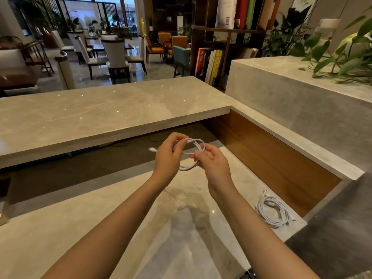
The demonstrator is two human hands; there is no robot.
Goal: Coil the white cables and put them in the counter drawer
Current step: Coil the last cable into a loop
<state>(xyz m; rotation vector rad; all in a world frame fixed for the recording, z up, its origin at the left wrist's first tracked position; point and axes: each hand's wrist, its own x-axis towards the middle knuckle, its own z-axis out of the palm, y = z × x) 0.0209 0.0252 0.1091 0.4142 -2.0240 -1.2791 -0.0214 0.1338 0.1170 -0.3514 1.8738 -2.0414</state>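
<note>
Both my hands hold one white cable (196, 144) wound into a small loop, above the lower marble desk (141, 218). My left hand (168, 156) pinches the loop's upper left side, and a plug end sticks out to its left. My right hand (211, 161) grips the loop's right side, fingers closed around the strands. A second white cable (271, 211) lies coiled on the desk at the right, near the wooden side wall. No drawer shows in this view.
A raised marble counter top (100, 115) runs across in front of me, with a dark gap below it. A wood-lined wall (271, 158) and a grey ledge (302, 91) with plants close the right side. Chairs, tables and a bookshelf stand beyond.
</note>
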